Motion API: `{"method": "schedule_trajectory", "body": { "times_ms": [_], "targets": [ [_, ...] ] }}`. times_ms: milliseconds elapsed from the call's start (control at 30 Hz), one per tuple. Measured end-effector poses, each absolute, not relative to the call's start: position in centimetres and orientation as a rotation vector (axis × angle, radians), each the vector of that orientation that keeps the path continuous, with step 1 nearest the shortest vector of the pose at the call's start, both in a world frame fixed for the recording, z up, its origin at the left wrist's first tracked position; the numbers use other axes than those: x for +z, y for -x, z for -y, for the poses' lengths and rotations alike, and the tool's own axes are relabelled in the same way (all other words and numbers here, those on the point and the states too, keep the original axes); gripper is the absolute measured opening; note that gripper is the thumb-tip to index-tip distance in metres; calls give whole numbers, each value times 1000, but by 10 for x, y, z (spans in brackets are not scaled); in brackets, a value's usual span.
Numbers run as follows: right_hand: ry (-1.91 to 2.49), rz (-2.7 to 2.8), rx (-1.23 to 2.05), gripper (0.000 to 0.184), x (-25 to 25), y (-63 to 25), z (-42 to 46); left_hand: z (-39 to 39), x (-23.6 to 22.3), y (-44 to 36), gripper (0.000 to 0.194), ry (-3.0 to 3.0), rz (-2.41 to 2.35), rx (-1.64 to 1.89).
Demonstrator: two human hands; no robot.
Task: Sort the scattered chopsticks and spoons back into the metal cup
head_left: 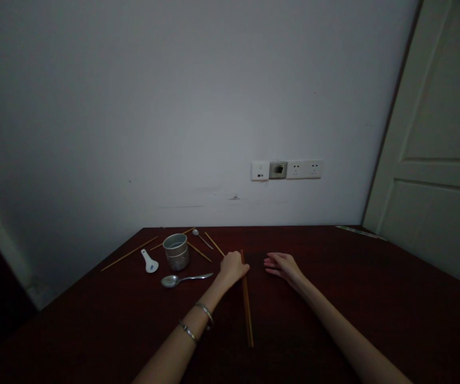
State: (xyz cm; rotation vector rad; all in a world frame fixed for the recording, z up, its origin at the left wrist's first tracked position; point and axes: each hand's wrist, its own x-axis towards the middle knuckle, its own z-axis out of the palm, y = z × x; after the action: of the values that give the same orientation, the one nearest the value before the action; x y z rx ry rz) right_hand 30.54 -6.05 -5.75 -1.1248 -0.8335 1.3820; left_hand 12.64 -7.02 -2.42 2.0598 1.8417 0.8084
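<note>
My left hand (234, 268) is curled closed around the far end of a pair of long wooden chopsticks (247, 309) that lie on the dark red table (334, 320), pointing back toward me. Two bracelets sit on that wrist. My right hand (281, 265) rests flat on the table just right of the chopsticks, fingers stretched out and holding nothing. Left of my hands stand a small metal cup (176, 252), a metal spoon (184, 279) and a white ceramic spoon (149, 262).
Several loose chopsticks (129, 254) and a small thin spoon (201, 238) lie around the cup near the table's far edge. A white wall with a row of sockets (287, 170) is behind; a door (438, 160) stands at the right.
</note>
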Motion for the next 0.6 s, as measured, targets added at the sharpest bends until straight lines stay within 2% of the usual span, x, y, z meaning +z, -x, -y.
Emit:
{"method": "schedule_trajectory", "body": {
  "times_ms": [233, 600],
  "targets": [
    [1137, 864, 1346, 13, -65, -309, 55, 79, -27, -129, 31, -2282, -1918, 268],
    [1254, 953, 1304, 15, -60, -304, 57, 85, -24, -129, 37, -2390, -1869, 179]
  ]
}}
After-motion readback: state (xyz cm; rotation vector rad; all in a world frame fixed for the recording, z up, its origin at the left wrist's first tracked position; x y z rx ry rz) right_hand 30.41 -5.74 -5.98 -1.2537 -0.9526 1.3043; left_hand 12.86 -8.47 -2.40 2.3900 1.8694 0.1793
